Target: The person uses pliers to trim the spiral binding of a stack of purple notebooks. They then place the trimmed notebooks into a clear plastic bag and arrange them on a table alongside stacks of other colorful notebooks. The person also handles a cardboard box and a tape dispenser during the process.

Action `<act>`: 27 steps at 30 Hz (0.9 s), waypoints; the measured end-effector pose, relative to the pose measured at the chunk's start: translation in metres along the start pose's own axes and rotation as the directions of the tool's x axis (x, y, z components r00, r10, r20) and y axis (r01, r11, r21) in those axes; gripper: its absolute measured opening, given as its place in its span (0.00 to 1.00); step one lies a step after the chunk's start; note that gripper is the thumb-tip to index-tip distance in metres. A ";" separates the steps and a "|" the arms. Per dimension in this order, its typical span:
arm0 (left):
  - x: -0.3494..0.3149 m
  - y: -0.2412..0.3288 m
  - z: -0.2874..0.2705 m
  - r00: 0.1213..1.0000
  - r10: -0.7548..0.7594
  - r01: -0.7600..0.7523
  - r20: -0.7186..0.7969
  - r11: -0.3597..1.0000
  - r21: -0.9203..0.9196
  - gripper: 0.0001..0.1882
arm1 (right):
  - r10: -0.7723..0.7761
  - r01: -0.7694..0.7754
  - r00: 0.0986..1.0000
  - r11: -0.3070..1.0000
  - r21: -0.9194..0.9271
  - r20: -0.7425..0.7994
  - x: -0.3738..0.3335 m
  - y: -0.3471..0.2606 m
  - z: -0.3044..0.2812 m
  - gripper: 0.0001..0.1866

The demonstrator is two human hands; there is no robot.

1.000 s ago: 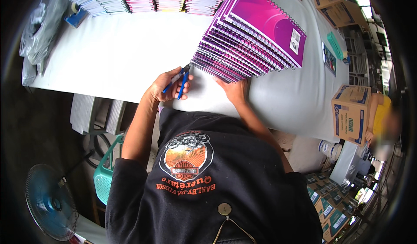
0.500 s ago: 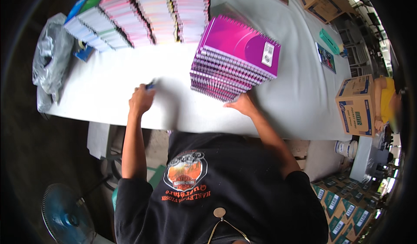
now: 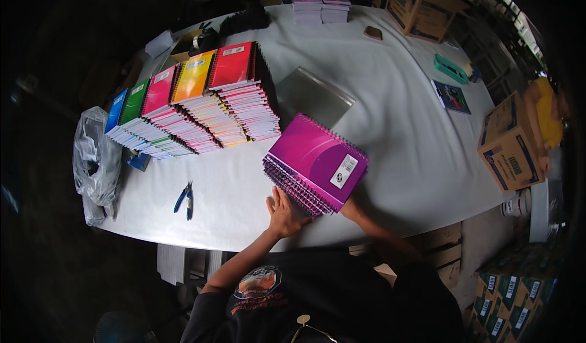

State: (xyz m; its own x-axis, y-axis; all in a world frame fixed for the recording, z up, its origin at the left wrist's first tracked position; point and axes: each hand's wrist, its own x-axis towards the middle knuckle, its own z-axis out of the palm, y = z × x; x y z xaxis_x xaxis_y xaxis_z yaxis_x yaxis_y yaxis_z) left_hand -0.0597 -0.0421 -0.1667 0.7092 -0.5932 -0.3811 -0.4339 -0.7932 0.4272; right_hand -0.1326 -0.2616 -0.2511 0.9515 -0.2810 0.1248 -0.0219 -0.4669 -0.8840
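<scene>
A tall stack of purple spiral notebooks (image 3: pixel 314 163) is at the near middle of the white-covered table. My left hand (image 3: pixel 284 213) rests against its near left side, fingers stretched out and apart on the coil bindings. At the stack's near right corner is my right hand (image 3: pixel 351 209), its fingers hidden behind the notebooks. A pair of blue-handled pliers (image 3: pixel 185 200) lies on the table to the left, apart from both hands.
Left of centre stand stacks of blue, green, pink, yellow and red notebooks (image 3: pixel 232 68). A clear plastic bag (image 3: pixel 97 166) hangs at the left edge. Behind the purple stack lies a flat transparent sheet (image 3: pixel 320 95). Cardboard boxes (image 3: pixel 511 144) and a person in yellow are at right.
My left hand has let go of the pliers and moved right to the purple stack. My right hand has slid behind the stack's corner. The view has shifted, showing more of the far table.
</scene>
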 end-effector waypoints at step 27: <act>0.125 0.015 -0.030 0.781 0.081 -0.123 -0.619 0.992 -0.025 0.27 | -0.008 -0.001 0.998 0.990 -0.138 -0.059 0.210 -0.018 0.011 0.32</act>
State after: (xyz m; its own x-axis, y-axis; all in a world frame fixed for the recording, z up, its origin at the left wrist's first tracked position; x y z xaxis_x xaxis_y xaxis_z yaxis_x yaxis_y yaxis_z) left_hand 0.0395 -0.1238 -0.1832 0.8627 -0.4426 0.2444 -0.5037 -0.7103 0.4916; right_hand 0.0716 -0.3026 -0.2140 0.9320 -0.3263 0.1578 -0.0646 -0.5781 -0.8134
